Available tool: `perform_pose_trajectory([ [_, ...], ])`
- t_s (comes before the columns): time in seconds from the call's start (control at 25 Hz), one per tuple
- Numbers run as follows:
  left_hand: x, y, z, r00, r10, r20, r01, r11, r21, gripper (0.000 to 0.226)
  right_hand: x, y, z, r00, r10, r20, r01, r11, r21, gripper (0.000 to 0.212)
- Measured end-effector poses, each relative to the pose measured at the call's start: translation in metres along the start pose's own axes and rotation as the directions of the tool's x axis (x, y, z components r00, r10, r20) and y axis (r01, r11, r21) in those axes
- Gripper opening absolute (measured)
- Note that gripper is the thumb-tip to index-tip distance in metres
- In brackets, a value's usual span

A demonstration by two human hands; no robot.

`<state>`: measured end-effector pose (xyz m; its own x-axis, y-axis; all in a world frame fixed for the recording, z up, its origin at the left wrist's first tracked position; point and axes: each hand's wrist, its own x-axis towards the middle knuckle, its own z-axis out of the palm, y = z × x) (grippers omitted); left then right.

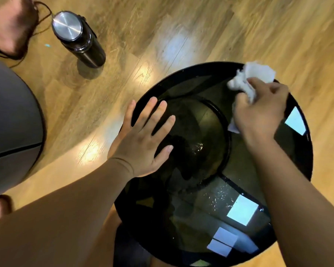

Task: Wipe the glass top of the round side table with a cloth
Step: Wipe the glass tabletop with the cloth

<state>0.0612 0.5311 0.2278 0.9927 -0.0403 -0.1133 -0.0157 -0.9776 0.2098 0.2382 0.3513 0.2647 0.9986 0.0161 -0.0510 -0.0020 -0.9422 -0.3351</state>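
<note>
So the round side table (181, 72) stands on a wood floor (162, 26), and we're looking straight down through its dark glass tabletop (197, 209). The white cloth (256, 73) is scrunched into a wad at the far right edge of the glass, right up against the black rim. The right hand (262, 110) has it bunched up, fingers (258, 82) curled around it. Balling it like that makes sense imo: more pressure on a small spot, and you can run it along the rim where gunk tends to collect.

The left hand (143, 139) lies flat on the left side of the glass, fingers (152, 112) straight and spread, holding nothing. My guess is it's there to steady the table so it doesn't rock or skate on the floor while the other hand scrubs. Downside is that a bare palm on glass probably leaves prints, so that patch will likely need a pass too.

There's a scatter of wet-looking specks (218, 197) on the near part of the glass, well apart from the cloth, so I'd call the job partway at best.

A dark flask (79, 39) with a steel lid stands upright on the floor, well apart from the table. It's probably parked there so the top is free to wipe.
</note>
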Motion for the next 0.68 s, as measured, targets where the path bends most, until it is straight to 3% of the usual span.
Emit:
perform_pose_trajectory([
  [0.12, -0.001, 0.001, 0.003, 1.000, 0.006, -0.020, -0.006, 0.999, -0.035, 0.061, -0.046, -0.077, 0.040, 0.925, -0.361, 0.120, 0.342, 0.927, 0.155, 0.035],
  [0.24, 0.001, 0.004, 0.001, 1.000, -0.008, -0.007, 0.007, 0.999, -0.041, 0.061, -0.038, -0.069, 0.034, 0.822, -0.540, 0.178, 0.516, 0.840, 0.167, 0.038],
  [0.32, -0.001, 0.001, 0.002, 1.000, -0.012, 0.005, 0.012, 1.000, 0.002, 0.062, -0.003, -0.020, 0.016, 0.880, -0.450, 0.154, 0.447, 0.893, 0.055, 0.041],
  [0.4, -0.005, -0.003, 0.001, 1.000, -0.014, 0.015, 0.014, 1.000, 0.009, 0.062, 0.037, 0.047, -0.006, 0.971, -0.232, 0.066, 0.238, 0.965, -0.107, 0.041],
  [0.48, 0.000, 0.003, 0.001, 1.000, -0.011, 0.024, 0.011, 1.000, -0.003, 0.062, 0.054, 0.099, -0.024, 0.995, -0.095, -0.025, 0.089, 0.981, -0.171, 0.046],
  [0.6, 0.000, 0.002, 0.000, 0.998, -0.035, 0.050, 0.035, 0.999, 0.003, 0.063, 0.029, 0.067, -0.014, 0.995, 0.063, -0.079, -0.073, 0.987, -0.140, 0.047],
  [0.68, -0.006, -0.004, -0.001, 0.999, -0.001, 0.042, 0.000, 1.000, 0.021, 0.062, -0.004, 0.003, 0.004, 0.998, 0.008, -0.068, -0.015, 0.995, -0.100, 0.043],
])
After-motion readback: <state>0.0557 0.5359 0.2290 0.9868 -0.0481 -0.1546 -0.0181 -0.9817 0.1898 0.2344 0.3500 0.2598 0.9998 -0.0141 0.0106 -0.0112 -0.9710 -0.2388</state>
